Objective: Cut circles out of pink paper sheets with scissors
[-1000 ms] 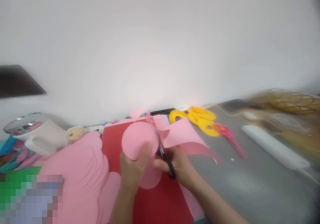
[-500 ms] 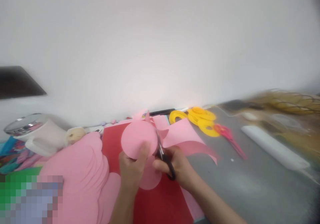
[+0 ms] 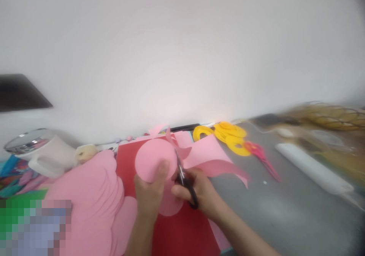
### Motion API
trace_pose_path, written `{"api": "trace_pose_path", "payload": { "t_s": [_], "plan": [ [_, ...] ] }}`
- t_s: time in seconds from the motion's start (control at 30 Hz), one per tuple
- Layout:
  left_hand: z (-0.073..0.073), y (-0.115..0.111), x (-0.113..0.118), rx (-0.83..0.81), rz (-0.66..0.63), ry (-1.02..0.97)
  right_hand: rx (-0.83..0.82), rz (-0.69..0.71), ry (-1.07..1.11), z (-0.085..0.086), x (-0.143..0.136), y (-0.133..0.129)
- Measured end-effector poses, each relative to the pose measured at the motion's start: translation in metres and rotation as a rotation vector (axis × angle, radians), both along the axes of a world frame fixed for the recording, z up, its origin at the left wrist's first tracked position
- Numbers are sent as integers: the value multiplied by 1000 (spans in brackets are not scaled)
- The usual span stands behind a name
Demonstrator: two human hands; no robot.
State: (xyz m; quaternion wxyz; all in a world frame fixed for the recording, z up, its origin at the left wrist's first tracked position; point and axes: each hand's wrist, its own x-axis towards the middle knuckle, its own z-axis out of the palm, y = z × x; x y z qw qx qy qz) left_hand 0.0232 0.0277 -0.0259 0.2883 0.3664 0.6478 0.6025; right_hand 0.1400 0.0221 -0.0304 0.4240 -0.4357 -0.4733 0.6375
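Note:
My left hand (image 3: 149, 189) pinches a round pink paper piece (image 3: 154, 155), its thumb lying on top near the lower right edge. In my right hand (image 3: 196, 189) are black-handled scissors (image 3: 180, 168), their blades along the right edge of that round piece. A thin pink offcut (image 3: 157, 129) curls up behind the circle. Beneath both hands lies a red sheet (image 3: 182, 233), and on it a second pink rounded shape (image 3: 170, 202), partly covered by my hands. Right of the scissors rests a larger curled pink scrap (image 3: 209, 155).
Pink paper cutouts (image 3: 85, 195) are piled at the left, before a white mug-like container (image 3: 54, 155). To the right are yellow paper rings (image 3: 230, 134), pink scissors (image 3: 264, 160) and a long white object (image 3: 313, 168) on the grey table (image 3: 279, 218). A wall rises behind.
Both hands, the round paper piece and the scissors have shifted slightly left. The offcut behind the circle has moved a little to the left. Things on the table stay put.

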Motion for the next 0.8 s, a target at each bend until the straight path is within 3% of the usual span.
{"api": "trace_pose_path", "payload": {
  "t_s": [0.1, 0.37, 0.8],
  "plan": [
    [3, -1, 0, -72, -27, -61, 30, 3, -31, 1, 1, 0],
    [11, -6, 4, -47, -108, -68, 75, -6, -33, 10, 4, 3],
    [10, -5, 3, -89, -60, -58, 30, -34, 41, 3, 3, 2]
  ]
}}
